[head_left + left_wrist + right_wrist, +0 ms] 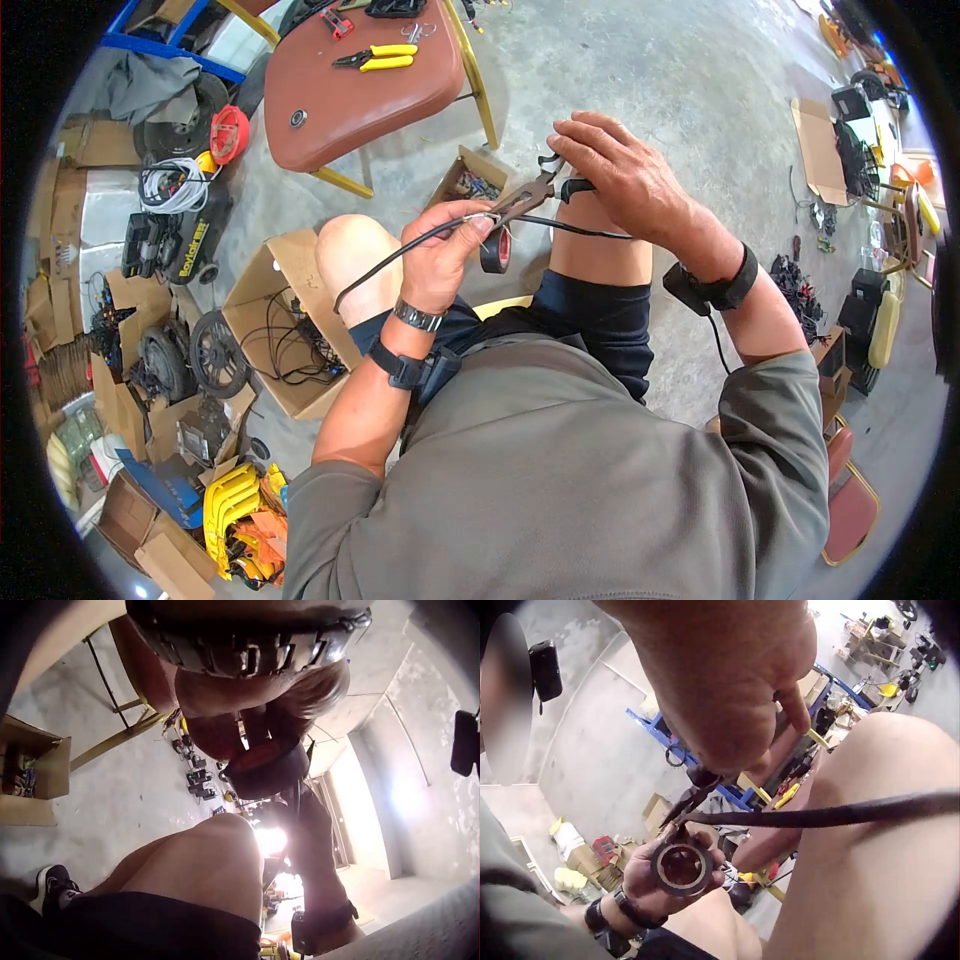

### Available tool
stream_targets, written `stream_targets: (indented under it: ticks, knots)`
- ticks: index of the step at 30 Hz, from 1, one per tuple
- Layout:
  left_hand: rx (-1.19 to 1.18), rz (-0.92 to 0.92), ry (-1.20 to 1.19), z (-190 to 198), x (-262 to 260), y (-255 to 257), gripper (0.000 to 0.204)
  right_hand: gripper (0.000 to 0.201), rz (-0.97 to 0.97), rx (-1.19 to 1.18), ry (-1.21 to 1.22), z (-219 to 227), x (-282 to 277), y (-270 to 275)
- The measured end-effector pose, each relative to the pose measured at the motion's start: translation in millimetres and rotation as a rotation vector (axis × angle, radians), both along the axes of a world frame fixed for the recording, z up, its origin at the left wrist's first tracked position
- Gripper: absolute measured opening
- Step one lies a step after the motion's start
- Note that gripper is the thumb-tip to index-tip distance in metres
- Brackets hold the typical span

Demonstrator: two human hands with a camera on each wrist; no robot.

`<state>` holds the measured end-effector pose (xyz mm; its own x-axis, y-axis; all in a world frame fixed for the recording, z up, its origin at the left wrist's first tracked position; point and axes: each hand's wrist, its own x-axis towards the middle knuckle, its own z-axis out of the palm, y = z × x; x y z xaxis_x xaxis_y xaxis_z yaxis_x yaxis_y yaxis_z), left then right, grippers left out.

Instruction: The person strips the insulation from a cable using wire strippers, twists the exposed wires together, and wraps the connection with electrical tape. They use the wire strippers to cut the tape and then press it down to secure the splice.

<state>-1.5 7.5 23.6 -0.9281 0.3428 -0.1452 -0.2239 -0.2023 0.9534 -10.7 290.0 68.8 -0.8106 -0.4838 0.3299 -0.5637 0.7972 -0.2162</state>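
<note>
Left hand (pixel 440 250) pinches a black cable (pixel 385 262) while the right hand (pixel 625 175) grips pliers (pixel 528 198) beside its fingertips in the head view, exact contact unclear; a cardboard box (pixel 250 290) contains dark leads (pixel 318 350), a smaller box (pixel 452 182) little parts (pixel 475 186), and yellow lettering on a black case (pixel 205 225) seems to begin "Bay". From the left wrist, shadow obscures the pinch above a tape roll (pixel 274 769), and the smaller box is cut off at the edge. From the right wrist, the right hand hides most of the pliers' handles, with the tape roll against the left fingers.
</note>
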Motion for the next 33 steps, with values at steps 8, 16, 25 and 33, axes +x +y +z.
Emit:
stream_targets:
  ticks: [8,16,25,33]
  knots:
    - [-0.046,0.008,0.007,4,0,-2,0.021,0.057,-0.029,0.003,-0.028,-6,0,-3]
    - [-0.006,0.038,0.017,2,2,2,0.02,0.054,-0.053,-0.011,0.012,-7,3,-10]
    - [-0.029,0.044,0.042,-3,2,1,0.02,0.051,-0.055,-0.019,0.016,-1,7,-16]
    - [-0.038,0.056,0.07,0,3,5,0.022,0.05,-0.086,-0.02,-0.024,6,11,-21]
